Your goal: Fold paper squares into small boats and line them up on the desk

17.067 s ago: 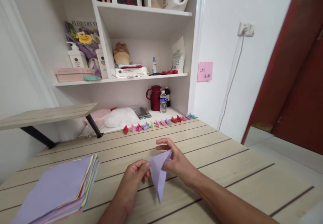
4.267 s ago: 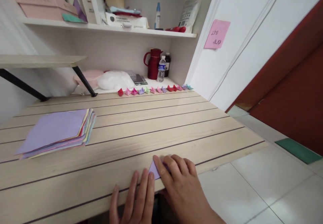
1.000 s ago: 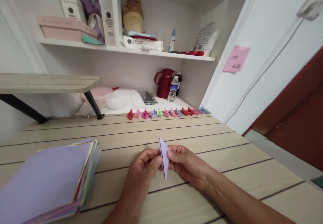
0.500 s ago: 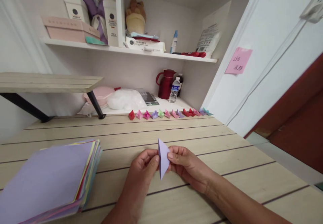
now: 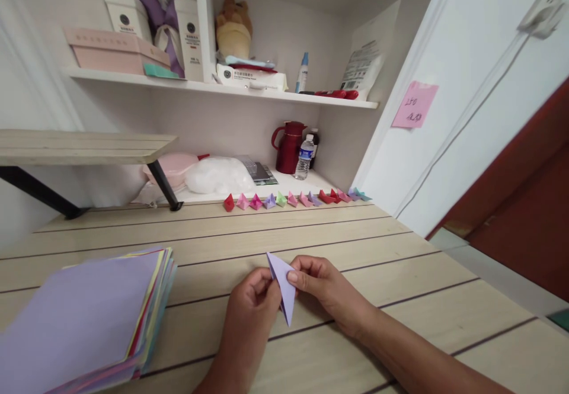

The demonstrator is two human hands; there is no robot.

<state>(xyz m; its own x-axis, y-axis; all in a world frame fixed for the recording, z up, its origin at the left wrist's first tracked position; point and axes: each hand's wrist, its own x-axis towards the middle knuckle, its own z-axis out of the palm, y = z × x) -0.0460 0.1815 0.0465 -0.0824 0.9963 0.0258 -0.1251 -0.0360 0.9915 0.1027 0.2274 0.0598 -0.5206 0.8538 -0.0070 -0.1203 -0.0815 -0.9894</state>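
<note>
A folded piece of lilac paper (image 5: 283, 284), triangular in outline, is held above the table between my two hands. My left hand (image 5: 256, 296) is closed on its left side, with the thumb tucked behind or into the fold; the thumb's tip is hidden by the paper. My right hand (image 5: 322, 284) pinches the right corner, thumb on the near face and fingers behind. To the left lies a stack of coloured paper sheets (image 5: 84, 311), lilac on top, with yellow, red, pink and blue edges showing.
A row of small folded paper boats (image 5: 280, 199) in several colours runs along the table's back edge. Behind it stand a dark red jug (image 5: 290, 148) and a water bottle (image 5: 304, 158). A small raised wooden shelf (image 5: 84, 145) on black legs stands back left.
The lilac paper has tilted, its top point swinging left and its lower point right, so more of its face shows. My left thumb has slid behind the paper. The view has shifted slightly.
</note>
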